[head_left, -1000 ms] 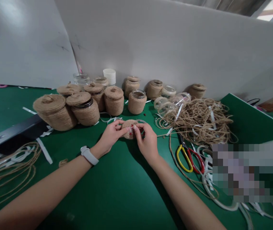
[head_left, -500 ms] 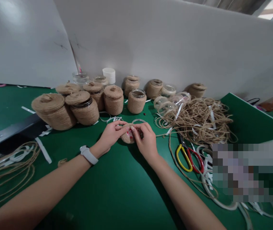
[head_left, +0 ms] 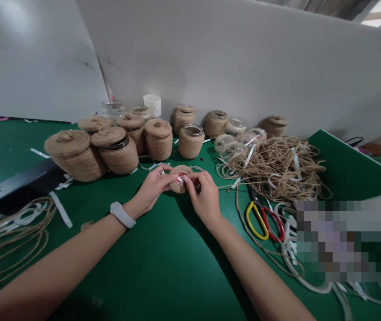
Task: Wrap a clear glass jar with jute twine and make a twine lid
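A round jar lid (head_left: 180,187), wound with jute twine around a red-and-white centre, is held above the green table between both hands. My left hand (head_left: 151,186) grips its left edge, with the thumb on the face. My right hand (head_left: 206,198) is closed at the lid's right edge, thumb and fingers pinching the twine there. From this hand a strand of jute twine (head_left: 228,187) runs right towards a big loose heap of twine (head_left: 280,167). The right fingertips partly cover the lid's edge.
Twine-wrapped jars (head_left: 118,158) stand in a group at the left, with a wrapped open jar (head_left: 191,145) behind the lid. Clear plastic rounds (head_left: 233,150) lie by the twine heap. Scissors (head_left: 267,220) with yellow and red handles rest at right. A dark box (head_left: 19,180) lies left.
The lid has tilted and turned, so more of its wound face shows, and it sits slightly higher. My left hand has shifted a little; my right hand stays nearly in place.
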Action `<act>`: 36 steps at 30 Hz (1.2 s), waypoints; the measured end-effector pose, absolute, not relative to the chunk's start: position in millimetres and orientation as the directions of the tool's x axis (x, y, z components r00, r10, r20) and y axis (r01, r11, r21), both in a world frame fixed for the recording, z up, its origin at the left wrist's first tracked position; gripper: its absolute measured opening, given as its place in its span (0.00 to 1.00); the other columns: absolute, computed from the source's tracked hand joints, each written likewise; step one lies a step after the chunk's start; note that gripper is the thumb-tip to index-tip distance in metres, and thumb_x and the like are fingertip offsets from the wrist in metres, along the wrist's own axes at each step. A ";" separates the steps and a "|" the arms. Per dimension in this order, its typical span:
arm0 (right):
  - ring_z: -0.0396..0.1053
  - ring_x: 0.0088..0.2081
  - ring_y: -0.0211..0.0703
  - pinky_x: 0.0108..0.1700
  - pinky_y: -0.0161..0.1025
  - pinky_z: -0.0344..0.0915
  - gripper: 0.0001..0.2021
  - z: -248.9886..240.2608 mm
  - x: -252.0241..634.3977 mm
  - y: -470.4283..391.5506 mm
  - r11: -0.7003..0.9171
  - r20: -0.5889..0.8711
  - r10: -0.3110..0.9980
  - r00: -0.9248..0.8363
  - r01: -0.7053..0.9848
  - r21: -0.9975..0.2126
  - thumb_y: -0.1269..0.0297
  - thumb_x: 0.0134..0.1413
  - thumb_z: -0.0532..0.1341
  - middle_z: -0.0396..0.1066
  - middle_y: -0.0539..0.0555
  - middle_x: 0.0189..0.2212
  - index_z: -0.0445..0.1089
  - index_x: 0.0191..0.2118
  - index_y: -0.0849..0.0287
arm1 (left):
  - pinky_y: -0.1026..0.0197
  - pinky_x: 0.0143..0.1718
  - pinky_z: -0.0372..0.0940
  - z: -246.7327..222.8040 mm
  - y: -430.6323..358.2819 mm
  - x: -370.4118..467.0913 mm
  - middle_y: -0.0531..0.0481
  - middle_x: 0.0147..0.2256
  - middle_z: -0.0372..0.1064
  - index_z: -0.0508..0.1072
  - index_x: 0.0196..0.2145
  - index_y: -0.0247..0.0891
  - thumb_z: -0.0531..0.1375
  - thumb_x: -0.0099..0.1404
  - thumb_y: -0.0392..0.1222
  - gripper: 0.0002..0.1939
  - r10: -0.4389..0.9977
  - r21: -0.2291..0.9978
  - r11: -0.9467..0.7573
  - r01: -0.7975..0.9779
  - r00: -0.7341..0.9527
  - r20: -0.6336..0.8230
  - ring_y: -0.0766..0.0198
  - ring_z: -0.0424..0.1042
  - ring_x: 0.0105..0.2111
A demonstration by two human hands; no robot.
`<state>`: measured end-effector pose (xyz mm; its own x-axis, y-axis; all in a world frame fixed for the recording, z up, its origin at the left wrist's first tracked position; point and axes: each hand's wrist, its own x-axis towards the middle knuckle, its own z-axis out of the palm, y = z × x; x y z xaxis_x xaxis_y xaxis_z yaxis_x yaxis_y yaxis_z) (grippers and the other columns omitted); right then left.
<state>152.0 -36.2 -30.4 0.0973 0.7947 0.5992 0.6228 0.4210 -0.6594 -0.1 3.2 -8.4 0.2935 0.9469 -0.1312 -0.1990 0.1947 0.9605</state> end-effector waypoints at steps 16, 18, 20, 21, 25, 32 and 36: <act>0.68 0.35 0.45 0.39 0.43 0.59 0.09 -31.7 152.6 -35.9 0.296 0.519 0.846 0.126 0.698 -0.652 0.58 0.63 0.57 0.73 0.54 0.35 0.68 0.42 0.58 | 0.63 0.34 0.67 -9.7 4.1 0.5 0.49 0.32 0.75 0.64 0.38 0.37 0.69 0.53 0.43 0.20 0.958 0.970 0.169 -0.176 0.259 -0.120 0.64 0.75 0.31; 0.68 0.36 0.46 0.40 0.43 0.58 0.09 -31.1 153.4 -36.6 0.278 0.514 0.849 0.124 0.723 -0.633 0.59 0.64 0.56 0.72 0.54 0.34 0.68 0.38 0.58 | 0.63 0.36 0.67 -8.5 3.5 0.7 0.50 0.32 0.75 0.64 0.38 0.38 0.68 0.53 0.43 0.20 0.960 0.965 0.173 -0.195 0.252 -0.121 0.64 0.74 0.32; 0.68 0.37 0.46 0.40 0.42 0.58 0.09 -30.9 153.7 -37.2 0.296 0.522 0.846 0.109 0.718 -0.630 0.60 0.65 0.55 0.72 0.54 0.33 0.68 0.36 0.58 | 0.63 0.36 0.67 -7.7 3.3 0.7 0.51 0.32 0.75 0.64 0.37 0.38 0.68 0.53 0.42 0.18 0.957 0.962 0.176 -0.207 0.263 -0.119 0.65 0.74 0.32; 0.67 0.37 0.45 0.40 0.42 0.58 0.09 -30.8 153.5 -37.5 0.308 0.528 0.843 0.101 0.714 -0.629 0.60 0.65 0.54 0.72 0.54 0.33 0.68 0.36 0.58 | 0.63 0.37 0.67 -7.7 3.3 0.6 0.51 0.32 0.74 0.63 0.37 0.38 0.68 0.53 0.41 0.18 0.956 0.961 0.178 -0.213 0.270 -0.117 0.65 0.74 0.32; 0.67 0.37 0.45 0.41 0.42 0.57 0.09 -30.3 151.3 -39.3 0.327 0.545 0.834 0.082 0.723 -0.609 0.60 0.64 0.54 0.72 0.53 0.33 0.68 0.35 0.57 | 0.61 0.39 0.67 -8.7 3.4 0.5 0.50 0.33 0.74 0.64 0.37 0.37 0.68 0.52 0.40 0.18 0.949 0.958 0.179 -0.222 0.295 -0.109 0.63 0.74 0.35; 0.67 0.36 0.46 0.39 0.42 0.55 0.07 -29.2 149.2 -40.9 0.327 0.536 0.842 0.064 0.730 -0.600 0.62 0.62 0.56 0.71 0.52 0.32 0.68 0.35 0.57 | 0.61 0.40 0.67 -10.5 4.6 -0.1 0.46 0.39 0.76 0.67 0.45 0.36 0.69 0.53 0.42 0.23 0.942 0.960 0.173 -0.222 0.321 -0.095 0.62 0.74 0.37; 0.66 0.36 0.45 0.39 0.42 0.54 0.08 -29.0 148.9 -40.7 0.311 0.514 0.855 0.065 0.730 -0.609 0.61 0.63 0.56 0.70 0.51 0.31 0.67 0.34 0.57 | 0.62 0.39 0.66 -14.7 6.1 -0.5 0.48 0.39 0.75 0.70 0.41 0.35 0.70 0.53 0.42 0.20 0.942 0.965 0.154 -0.211 0.325 -0.079 0.63 0.74 0.38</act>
<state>148.9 -40.7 -29.0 0.0648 0.8552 0.5142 0.7302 0.3106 -0.6086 -0.5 6.1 -14.7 0.3252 0.9423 -0.0788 -0.2112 0.1536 0.9653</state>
